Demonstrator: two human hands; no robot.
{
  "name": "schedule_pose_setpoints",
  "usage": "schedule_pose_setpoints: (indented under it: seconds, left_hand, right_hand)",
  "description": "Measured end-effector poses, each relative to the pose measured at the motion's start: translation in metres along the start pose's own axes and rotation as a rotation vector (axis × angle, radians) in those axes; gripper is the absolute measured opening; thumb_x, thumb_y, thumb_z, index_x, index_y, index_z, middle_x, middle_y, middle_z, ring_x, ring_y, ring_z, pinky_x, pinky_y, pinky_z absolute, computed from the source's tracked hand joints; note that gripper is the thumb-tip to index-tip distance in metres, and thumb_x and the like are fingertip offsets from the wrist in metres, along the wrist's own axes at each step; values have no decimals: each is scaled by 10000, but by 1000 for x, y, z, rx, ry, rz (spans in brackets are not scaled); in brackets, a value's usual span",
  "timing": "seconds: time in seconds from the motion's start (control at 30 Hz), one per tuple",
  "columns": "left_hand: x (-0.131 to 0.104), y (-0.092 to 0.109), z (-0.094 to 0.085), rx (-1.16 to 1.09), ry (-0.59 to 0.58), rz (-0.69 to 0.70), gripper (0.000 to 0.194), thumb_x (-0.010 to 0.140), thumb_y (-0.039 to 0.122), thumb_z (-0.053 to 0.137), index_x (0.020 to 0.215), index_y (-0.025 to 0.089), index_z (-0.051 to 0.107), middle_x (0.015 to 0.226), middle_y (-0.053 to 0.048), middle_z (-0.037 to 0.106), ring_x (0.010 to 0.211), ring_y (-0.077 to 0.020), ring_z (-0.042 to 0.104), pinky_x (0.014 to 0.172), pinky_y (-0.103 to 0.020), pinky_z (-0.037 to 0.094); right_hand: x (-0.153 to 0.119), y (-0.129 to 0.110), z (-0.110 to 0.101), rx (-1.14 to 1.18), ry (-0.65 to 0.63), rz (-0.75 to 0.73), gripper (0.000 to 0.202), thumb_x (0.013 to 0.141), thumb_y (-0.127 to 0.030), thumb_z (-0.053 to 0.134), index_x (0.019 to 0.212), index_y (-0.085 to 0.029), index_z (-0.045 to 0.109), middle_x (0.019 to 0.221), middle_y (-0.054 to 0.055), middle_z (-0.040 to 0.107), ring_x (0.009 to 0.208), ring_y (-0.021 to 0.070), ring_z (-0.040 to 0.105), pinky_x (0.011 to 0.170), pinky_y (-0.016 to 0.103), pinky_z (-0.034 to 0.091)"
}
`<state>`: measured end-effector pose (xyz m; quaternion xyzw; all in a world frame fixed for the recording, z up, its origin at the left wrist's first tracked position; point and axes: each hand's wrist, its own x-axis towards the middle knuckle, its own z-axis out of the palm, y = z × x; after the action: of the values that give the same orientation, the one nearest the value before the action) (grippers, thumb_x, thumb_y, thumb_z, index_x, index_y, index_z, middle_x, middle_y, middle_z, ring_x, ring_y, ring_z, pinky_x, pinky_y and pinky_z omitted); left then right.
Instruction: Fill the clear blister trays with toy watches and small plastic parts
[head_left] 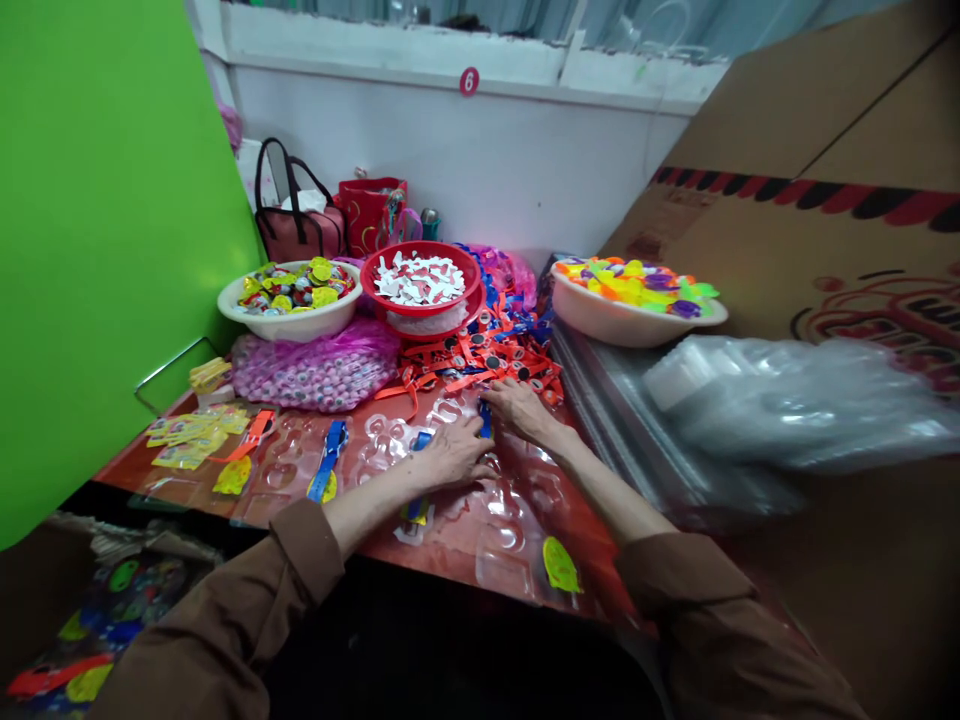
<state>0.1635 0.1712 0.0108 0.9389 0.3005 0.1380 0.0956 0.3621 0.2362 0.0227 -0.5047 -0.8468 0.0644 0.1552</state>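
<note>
My left hand (455, 455) is over the clear plastic trays at the middle of the table, its fingers bent near a blue strap (486, 418). My right hand (517, 408) reaches the upper end of that strap, beside the heap of orange straps (495, 355); its fingers are bent, and what they grip is too small to tell. Further left, another blue strap (328, 460) and an orange strap (259, 434) lie in clear trays with yellow round pieces (233, 476). A yellow piece (561, 565) sits in the tray nearest my right forearm.
Behind stand a white bowl of wrapped pieces (292, 325), red bowls (420, 248) and a bowl of colourful pieces (637, 325). A purple net bag (319, 372) is at the left, plastic sleeves (795, 400) at the right. A green panel (112, 220) and cardboard (810, 130) flank the table.
</note>
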Motion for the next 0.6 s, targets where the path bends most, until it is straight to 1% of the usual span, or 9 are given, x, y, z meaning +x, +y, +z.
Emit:
schedule_pose_setpoints:
  seconds: [0.07, 0.13, 0.23, 0.3, 0.37, 0.43, 0.47, 0.53, 0.6]
  left_hand:
    - [-5, 0, -1, 2, 20, 6, 395, 899, 513, 664, 1088, 168, 701, 1273, -170, 564, 1092, -316, 589, 868, -439, 535]
    - [-14, 2, -3, 22, 40, 11, 389, 924, 514, 628, 1107, 176, 689, 1328, -176, 548, 1149, -329, 575, 920, -475, 514]
    - [-33, 4, -7, 64, 64, 51, 323, 963, 441, 587, 1133, 179, 668, 1357, -187, 543, 1276, -363, 500, 1000, -541, 456]
    - [-47, 4, -11, 69, 59, 88, 287, 962, 381, 596, 1162, 183, 650, 1358, -185, 547, 1295, -362, 484, 1001, -538, 452]
    - [-59, -1, -17, 44, 51, 92, 255, 951, 341, 613, 1153, 190, 648, 1313, -168, 580, 1232, -339, 533, 968, -500, 476]
    - [-67, -11, -25, -30, 87, 43, 201, 950, 313, 612, 1110, 202, 660, 1225, -133, 629, 1133, -300, 590, 935, -457, 501]
    - [-70, -18, -30, -82, 141, -3, 187, 950, 297, 610, 1104, 205, 662, 1180, -118, 647, 1094, -283, 608, 930, -443, 510]
    - [-70, -33, -40, -204, 332, -128, 236, 936, 260, 620, 1166, 208, 642, 1171, -107, 656, 1106, -271, 612, 965, -447, 509]
    - [-64, -45, -48, -354, 557, -263, 431, 891, 237, 671, 1307, 200, 567, 1283, -128, 627, 1207, -281, 580, 1044, -484, 476]
  right_hand:
    - [18, -14, 2, 17, 34, 33, 176, 910, -188, 568, 880, -163, 740, 916, 113, 701, 871, 241, 597, 811, 342, 455]
    - [42, -32, 10, 57, 66, 68, 204, 947, -241, 544, 975, -173, 734, 956, 99, 722, 861, 222, 625, 789, 315, 466]
    - [80, -62, 31, 119, 99, 128, 249, 960, -348, 567, 1079, -184, 711, 943, 103, 747, 853, 234, 661, 782, 320, 480]
    - [102, -79, 46, 153, 116, 171, 282, 923, -390, 629, 1097, -181, 705, 953, 130, 753, 908, 272, 675, 811, 348, 485]
    - [117, -90, 57, 193, 117, 212, 256, 860, -334, 701, 1054, -167, 714, 960, 153, 755, 951, 305, 680, 837, 372, 490]
    - [125, -95, 61, 244, 121, 246, 199, 819, -242, 708, 997, -154, 722, 940, 148, 756, 944, 308, 685, 845, 383, 501]
    - [127, -96, 60, 275, 132, 255, 190, 818, -217, 688, 993, -152, 720, 937, 135, 756, 938, 295, 688, 850, 379, 508]
    - [124, -99, 54, 345, 172, 256, 236, 854, -233, 634, 1068, -155, 694, 982, 103, 751, 930, 248, 689, 853, 350, 526]
    - [114, -102, 42, 407, 215, 244, 313, 909, -320, 580, 1175, -166, 639, 1007, 75, 741, 882, 199, 691, 802, 313, 552]
